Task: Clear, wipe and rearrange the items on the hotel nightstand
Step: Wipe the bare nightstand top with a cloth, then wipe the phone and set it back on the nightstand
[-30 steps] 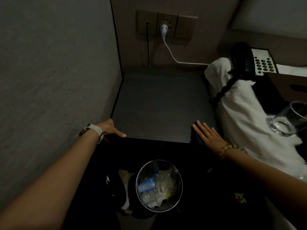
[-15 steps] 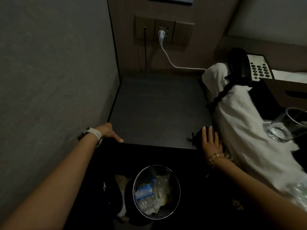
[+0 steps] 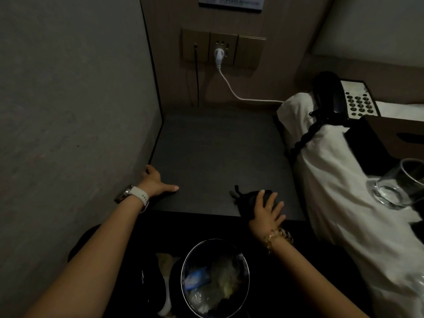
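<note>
While spread flat, right hand (image 3: 266, 212) fingers (image 3: 276, 206) pressing a dark cloth (image 3: 246, 198) onto the tabletop (image 3: 213, 157) near its front right corner; left hand (image 3: 156, 182) open, thumb resting along the front left edge.

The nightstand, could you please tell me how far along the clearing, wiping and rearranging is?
Clearing looks done: the nightstand top shows only a dark cloth, while the phone, box and glass sit on the bed. Wiping is in hand: the right hand presses the cloth at the front edge, the left hand braces the left edge. Rearranging remains.
</note>
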Motion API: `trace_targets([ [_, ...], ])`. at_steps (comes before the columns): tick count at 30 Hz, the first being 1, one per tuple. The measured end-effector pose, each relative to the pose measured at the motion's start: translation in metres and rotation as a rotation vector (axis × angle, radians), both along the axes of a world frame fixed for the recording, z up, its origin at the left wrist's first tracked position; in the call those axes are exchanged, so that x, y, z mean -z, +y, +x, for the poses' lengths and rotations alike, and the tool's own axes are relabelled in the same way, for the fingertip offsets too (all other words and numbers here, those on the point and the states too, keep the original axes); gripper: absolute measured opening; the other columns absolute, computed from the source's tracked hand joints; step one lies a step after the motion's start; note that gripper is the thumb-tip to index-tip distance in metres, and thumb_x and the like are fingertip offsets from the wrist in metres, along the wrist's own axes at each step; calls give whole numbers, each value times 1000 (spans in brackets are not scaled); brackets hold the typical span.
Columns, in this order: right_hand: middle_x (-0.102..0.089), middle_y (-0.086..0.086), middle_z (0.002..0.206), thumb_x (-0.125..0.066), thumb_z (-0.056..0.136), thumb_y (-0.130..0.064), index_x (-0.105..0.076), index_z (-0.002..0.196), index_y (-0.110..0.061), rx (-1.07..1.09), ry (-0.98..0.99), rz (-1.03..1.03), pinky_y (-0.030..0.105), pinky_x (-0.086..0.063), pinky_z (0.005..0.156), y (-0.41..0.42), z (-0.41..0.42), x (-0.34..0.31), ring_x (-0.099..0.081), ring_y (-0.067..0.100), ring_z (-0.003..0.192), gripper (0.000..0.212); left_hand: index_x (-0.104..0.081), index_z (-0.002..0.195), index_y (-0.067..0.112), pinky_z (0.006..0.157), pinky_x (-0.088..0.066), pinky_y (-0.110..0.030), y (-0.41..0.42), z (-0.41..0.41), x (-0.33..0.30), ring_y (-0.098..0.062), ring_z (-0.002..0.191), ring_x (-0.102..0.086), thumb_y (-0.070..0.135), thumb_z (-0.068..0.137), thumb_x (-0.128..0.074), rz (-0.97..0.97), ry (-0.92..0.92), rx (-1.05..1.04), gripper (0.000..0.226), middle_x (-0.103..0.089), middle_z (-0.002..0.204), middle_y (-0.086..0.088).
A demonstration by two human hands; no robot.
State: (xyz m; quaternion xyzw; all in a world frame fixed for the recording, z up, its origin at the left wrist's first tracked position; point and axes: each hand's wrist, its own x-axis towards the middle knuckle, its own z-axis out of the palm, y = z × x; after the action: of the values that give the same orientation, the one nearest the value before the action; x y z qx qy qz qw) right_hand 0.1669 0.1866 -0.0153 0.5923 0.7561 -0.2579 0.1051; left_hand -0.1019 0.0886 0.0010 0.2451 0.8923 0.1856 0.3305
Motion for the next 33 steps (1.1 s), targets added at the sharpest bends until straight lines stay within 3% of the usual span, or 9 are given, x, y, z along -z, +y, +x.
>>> trace_targets([
  [4, 22, 16, 159, -45, 89, 8, 11, 154, -20, -111, 243, -140, 54, 4, 116, -7, -10, -13, 21, 38, 145, 90, 12, 151, -1, 118, -13, -45, 16, 8, 1, -41, 147, -8, 51, 76, -75, 75, 89, 3, 126, -1, 159, -25],
  [7, -9, 10, 161, -42, 88, 14, -1, 155, -22, 8, 710, -392, 31, -34, 107, -4, -18, -29, -20, 30, 146, 86, 6, 153, 3, 119, -15, -46, 32, 16, -3, -39, 147, -8, 54, 82, -67, 190, 122, 24, 114, -7, 159, -21],
  [9, -49, 11, 140, -36, 84, 21, -32, 147, -18, 183, 1032, -681, 22, -52, 76, 4, -26, -44, -58, 22, 115, 74, -3, 154, 5, 120, -18, -45, 44, 21, -7, -36, 147, -14, 53, 88, -61, 311, 118, 48, 101, -15, 159, -20],
  [12, -69, 13, 83, -31, 80, 22, -57, 100, -6, 368, 1290, -966, 24, -55, 49, 27, -34, -65, -70, 20, 67, 44, -27, 151, 6, 112, -30, -34, 62, 31, -14, -27, 139, -36, 47, 95, -52, 502, 25, 38, 74, -38, 151, -15],
  [17, -69, 18, 95, -45, 84, 2, -65, 98, 3, 462, 1488, -1277, 39, -61, 77, 68, -37, -85, -70, 27, 88, 25, -61, 115, 17, 88, -53, -37, 87, 44, -25, -19, 103, -67, 54, 94, -46, 653, -487, -105, 45, -72, 102, -2],
  [20, -59, 23, 130, -45, 91, -10, -54, 131, 4, 439, 1470, -1241, 44, -49, 100, 84, -42, -89, -58, 32, 121, 44, -69, 105, 15, 72, -60, -34, 96, 53, -27, -17, 89, -73, 55, 88, -56, 704, -707, -76, 45, -77, 91, -3],
  [23, -53, 21, 138, -50, 91, -15, -50, 136, 0, 431, 1517, -1236, 44, -41, 108, 95, -46, -89, -54, 30, 126, 48, -75, 94, 17, 67, -57, -28, 107, 66, -28, -13, 86, -72, 41, 87, -65, 801, -713, 3, 27, -75, 92, -3],
  [29, -65, 19, 124, -56, 90, -17, -64, 121, 0, 449, 1527, -1169, 40, -51, 95, 103, -44, -87, -67, 28, 106, 37, -68, 112, 13, 66, -58, -26, 123, 80, -34, -18, 97, -72, 16, 93, -62, 924, -631, -79, 20, -75, 106, -6],
  [33, -67, 11, 111, -56, 93, -13, -57, 124, -10, 433, 1290, -632, 25, -57, 68, 108, -47, -76, -68, 19, 91, 31, -67, 105, 16, 72, -53, -16, 129, 84, -40, -10, 95, -70, 9, 93, -60, 1042, -410, -15, 16, -75, 100, 3],
])
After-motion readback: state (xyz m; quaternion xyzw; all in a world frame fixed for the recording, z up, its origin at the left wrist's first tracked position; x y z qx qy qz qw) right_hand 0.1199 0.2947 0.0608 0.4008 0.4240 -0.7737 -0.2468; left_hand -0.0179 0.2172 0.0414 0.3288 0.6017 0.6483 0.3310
